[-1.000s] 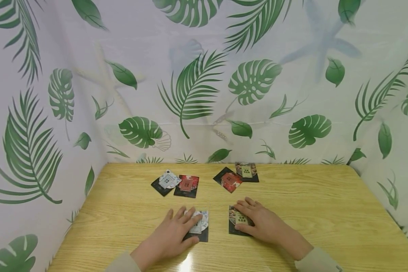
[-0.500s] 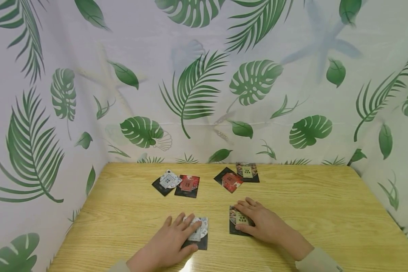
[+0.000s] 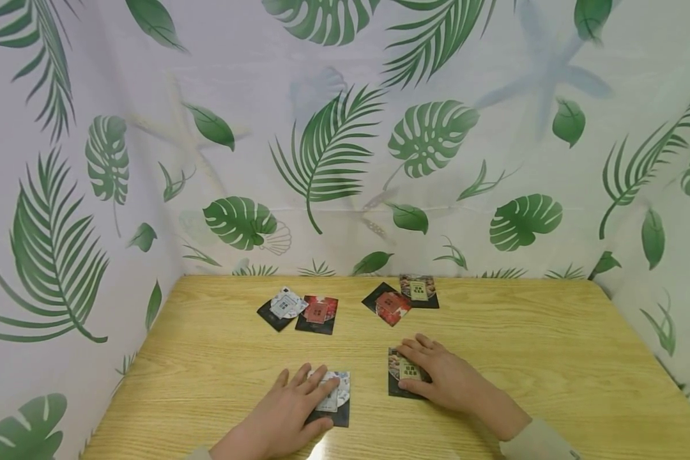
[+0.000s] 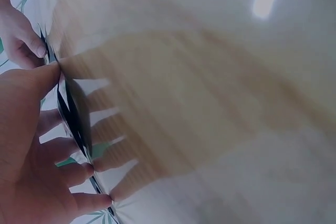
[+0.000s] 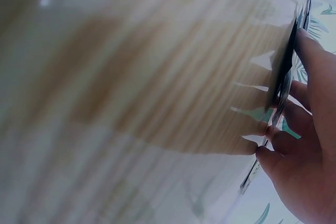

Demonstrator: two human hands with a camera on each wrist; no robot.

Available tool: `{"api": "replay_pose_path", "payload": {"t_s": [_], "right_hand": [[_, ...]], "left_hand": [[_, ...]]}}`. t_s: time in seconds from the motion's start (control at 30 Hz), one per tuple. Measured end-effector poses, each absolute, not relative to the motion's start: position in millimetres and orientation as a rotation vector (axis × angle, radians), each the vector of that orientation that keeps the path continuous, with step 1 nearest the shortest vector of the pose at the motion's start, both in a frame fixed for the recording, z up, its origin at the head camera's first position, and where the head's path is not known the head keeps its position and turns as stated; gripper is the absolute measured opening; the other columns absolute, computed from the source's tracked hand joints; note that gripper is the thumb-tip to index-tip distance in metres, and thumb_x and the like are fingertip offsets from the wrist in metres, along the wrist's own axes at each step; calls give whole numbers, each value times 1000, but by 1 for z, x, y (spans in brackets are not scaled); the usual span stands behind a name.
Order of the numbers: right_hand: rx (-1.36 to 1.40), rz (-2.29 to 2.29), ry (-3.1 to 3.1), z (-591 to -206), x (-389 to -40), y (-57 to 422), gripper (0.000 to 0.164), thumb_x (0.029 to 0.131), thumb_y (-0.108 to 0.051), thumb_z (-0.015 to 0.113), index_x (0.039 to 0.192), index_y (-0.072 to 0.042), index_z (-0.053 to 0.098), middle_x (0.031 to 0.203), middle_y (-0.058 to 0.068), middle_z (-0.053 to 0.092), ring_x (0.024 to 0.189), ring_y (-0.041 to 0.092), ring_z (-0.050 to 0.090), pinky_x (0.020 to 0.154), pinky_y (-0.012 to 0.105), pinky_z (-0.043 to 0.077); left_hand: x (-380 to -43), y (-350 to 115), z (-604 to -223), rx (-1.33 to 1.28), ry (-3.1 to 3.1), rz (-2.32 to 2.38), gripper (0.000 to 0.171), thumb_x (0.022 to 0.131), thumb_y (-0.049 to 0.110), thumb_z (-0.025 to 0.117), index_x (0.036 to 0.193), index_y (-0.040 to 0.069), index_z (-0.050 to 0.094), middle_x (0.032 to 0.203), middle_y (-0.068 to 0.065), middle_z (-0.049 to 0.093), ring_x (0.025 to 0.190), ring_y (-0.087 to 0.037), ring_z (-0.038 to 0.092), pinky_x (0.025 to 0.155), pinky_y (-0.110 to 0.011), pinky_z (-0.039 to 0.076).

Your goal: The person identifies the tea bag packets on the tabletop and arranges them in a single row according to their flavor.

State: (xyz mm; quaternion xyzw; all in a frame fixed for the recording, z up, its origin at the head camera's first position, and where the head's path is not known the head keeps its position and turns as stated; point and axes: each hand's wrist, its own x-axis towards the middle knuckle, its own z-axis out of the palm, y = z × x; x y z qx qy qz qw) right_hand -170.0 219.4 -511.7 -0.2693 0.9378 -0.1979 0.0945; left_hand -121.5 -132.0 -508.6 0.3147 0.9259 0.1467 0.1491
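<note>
In the head view my left hand rests with fingers spread over a flat square black sachet with a white floral print and a pale label. The fingers cover its left part. My right hand lies on another black sachet, which has a yellow label and a brown picture; the hand hides its right side. Seen from the left wrist, that sachet lies edge-on, touched by thumb and fingertips. In the right wrist view, fingertips press the other sachet against the glossy table.
Farther back on the wood-grain table lie a white-printed sachet and a red one, side by side. To their right, another red sachet overlaps a yellow-labelled one. A leaf-patterned curtain rises behind the table's far edge.
My left hand has slid its white-printed sachet toward me and slightly left, away from the back pairs. The right hand and its sachet stay in place.
</note>
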Motion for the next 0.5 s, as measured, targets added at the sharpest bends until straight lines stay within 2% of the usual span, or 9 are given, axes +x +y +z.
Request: {"api": "replay_pose_path", "payload": {"t_s": [0.5], "right_hand": [[-781, -593, 2763, -509, -169, 219, 73, 104, -60, 57, 159, -14, 49, 164, 15, 47, 155, 47, 35, 117, 67, 38]], "left_hand": [[-118, -134, -509, 878, 2641, 430, 66, 107, 56, 52, 166, 30, 37, 172, -8, 35, 157, -43, 35, 117, -73, 35]]}}
